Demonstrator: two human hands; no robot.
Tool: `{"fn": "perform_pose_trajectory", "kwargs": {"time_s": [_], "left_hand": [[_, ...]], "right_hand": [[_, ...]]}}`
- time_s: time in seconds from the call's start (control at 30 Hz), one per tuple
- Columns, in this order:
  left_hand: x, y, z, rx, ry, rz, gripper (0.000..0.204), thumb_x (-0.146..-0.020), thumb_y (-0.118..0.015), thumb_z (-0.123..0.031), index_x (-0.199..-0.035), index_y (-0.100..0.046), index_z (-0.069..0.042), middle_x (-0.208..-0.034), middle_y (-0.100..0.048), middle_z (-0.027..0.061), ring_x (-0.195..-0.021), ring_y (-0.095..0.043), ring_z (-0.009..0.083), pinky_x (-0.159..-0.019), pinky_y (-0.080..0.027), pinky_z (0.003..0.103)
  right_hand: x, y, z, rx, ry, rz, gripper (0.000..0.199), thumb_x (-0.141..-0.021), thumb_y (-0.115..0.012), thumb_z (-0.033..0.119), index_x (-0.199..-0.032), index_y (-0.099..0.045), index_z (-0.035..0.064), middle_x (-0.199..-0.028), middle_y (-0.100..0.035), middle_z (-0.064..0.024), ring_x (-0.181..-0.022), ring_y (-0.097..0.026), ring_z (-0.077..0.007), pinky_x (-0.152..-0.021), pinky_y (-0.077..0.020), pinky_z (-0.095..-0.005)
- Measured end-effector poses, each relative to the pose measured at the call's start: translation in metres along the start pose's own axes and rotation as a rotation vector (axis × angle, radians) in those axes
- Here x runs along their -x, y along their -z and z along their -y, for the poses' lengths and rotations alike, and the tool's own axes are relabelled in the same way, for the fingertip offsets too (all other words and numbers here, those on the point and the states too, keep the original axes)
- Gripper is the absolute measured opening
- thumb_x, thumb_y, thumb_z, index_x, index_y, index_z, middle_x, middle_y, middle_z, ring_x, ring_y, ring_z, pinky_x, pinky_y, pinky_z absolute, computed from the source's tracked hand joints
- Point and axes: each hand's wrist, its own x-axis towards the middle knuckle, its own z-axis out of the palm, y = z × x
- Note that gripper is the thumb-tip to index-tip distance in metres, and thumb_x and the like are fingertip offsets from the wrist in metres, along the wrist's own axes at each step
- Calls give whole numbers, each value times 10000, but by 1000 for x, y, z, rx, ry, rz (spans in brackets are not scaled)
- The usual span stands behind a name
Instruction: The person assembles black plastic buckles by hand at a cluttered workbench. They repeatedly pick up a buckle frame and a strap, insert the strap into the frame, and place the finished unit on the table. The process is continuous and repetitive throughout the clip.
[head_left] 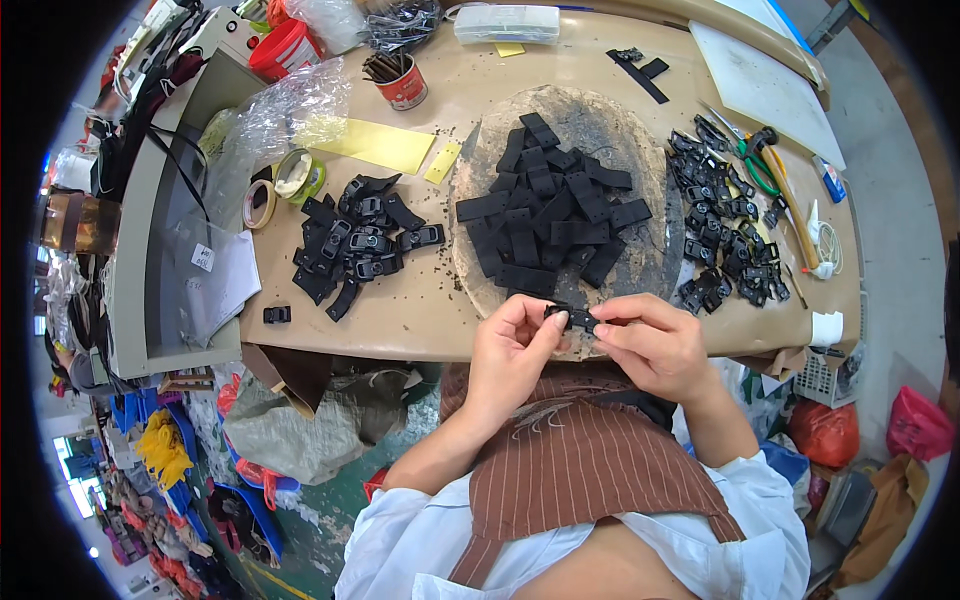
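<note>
Close to the table's front edge, my left hand [512, 352] and my right hand [652, 345] pinch a small black plastic buckle [578, 319] between them, one at each end. A dark bit of strap seems to show by the left fingertips, but is partly hidden. Just beyond my hands, a heap of short black webbing straps [545, 205] covers much of a round worn board [640, 250]. Left of it lies a pile of straps with buckles on them [365, 240]. Loose black buckles [735, 235] are piled right of the board.
A hammer [795, 210] and green-handled pliers [760, 170] lie at the right. A red tin [403, 85], a tape roll [259, 204], yellow card [385, 146] and a lone buckle [277, 314] sit at the left. A clear plastic box [507, 24] stands at the back.
</note>
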Motion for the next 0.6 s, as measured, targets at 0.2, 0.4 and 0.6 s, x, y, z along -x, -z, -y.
{"fn": "perform_pose_trajectory", "kwargs": {"time_s": [0.2, 0.4, 0.6], "left_hand": [[1, -11, 5, 304, 19, -25, 129, -869, -605, -45, -992, -593, -6, -881, -617, 20, -783, -576, 62, -733, -483, 212], [6, 6, -7, -35, 14, 216, 147, -847, -626, -36, -989, -632, 2, -880, -606, 16, -747, -568, 58, -672, -466, 190], [14, 8, -12, -355, -60, 292, 129, -807, -651, 5, -936, -665, 2, -845, -595, 32, -736, -570, 61, -612, -443, 192]], "right_hand": [[9, -31, 5, -64, -82, -149, 195, -689, -740, 14, -848, -628, 12, -872, -555, -96, -689, -570, -174, -624, -480, -257], [-8, 14, 0, -300, -238, 179, 341, -727, -716, 26, -1057, -630, 21, -955, -577, -88, -733, -583, -145, -655, -490, -258], [-10, 25, 0, -422, -171, 402, 346, -713, -739, 62, -1043, -643, 27, -1036, -589, -92, -777, -612, -153, -679, -516, -268]]}}
